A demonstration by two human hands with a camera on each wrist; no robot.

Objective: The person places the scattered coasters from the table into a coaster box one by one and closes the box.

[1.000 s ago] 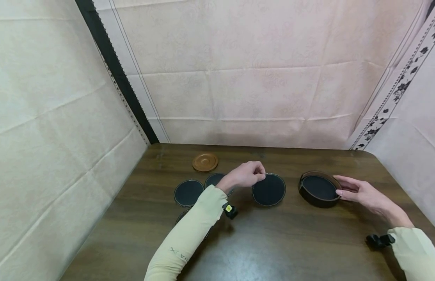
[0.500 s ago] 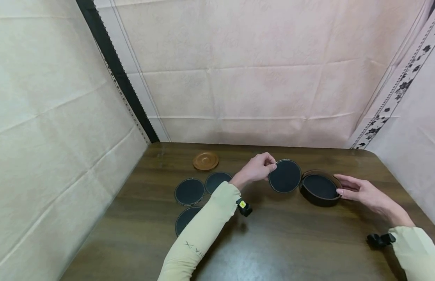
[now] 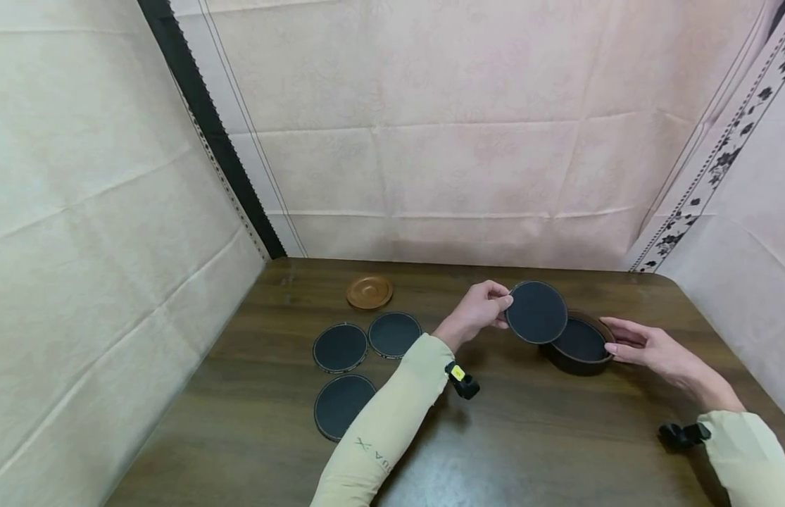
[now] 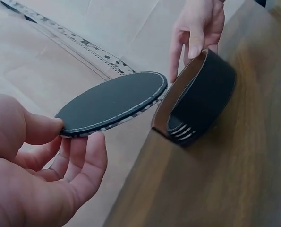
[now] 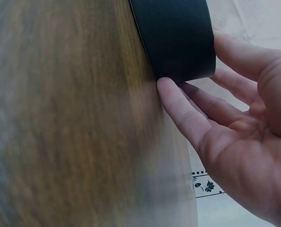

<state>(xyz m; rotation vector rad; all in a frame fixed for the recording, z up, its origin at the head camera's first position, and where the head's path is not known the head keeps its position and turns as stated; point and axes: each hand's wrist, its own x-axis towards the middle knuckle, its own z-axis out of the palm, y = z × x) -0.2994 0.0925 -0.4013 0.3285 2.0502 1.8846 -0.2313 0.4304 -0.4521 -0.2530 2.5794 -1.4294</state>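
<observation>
My left hand (image 3: 477,310) pinches a round black coaster (image 3: 536,312) by its left edge, thumb on top and fingers below. In the left wrist view the coaster (image 4: 112,101) shows white stitching and a patterned underside, held tilted. It overlaps the left rim of a round black coaster holder (image 3: 572,362) with a brown lining. Dark coasters lie stacked inside that holder, their edges showing through its side opening. At the holder's right side, my right hand (image 3: 658,352) grips the wall, thumb at the rim. The right wrist view shows fingertips against the holder's black outer wall (image 5: 178,42).
Three more black coasters lie flat at the left: one at the back (image 3: 395,334), one beside it (image 3: 340,348), one nearer (image 3: 338,407) and partly behind the left sleeve. A brown round disc (image 3: 369,291) lies behind them. Cloth walls enclose the wooden table (image 3: 493,443).
My left hand has lifted the coaster and carried it right, from beside the holder to over its left rim. The right hand has kept its place on the holder.
</observation>
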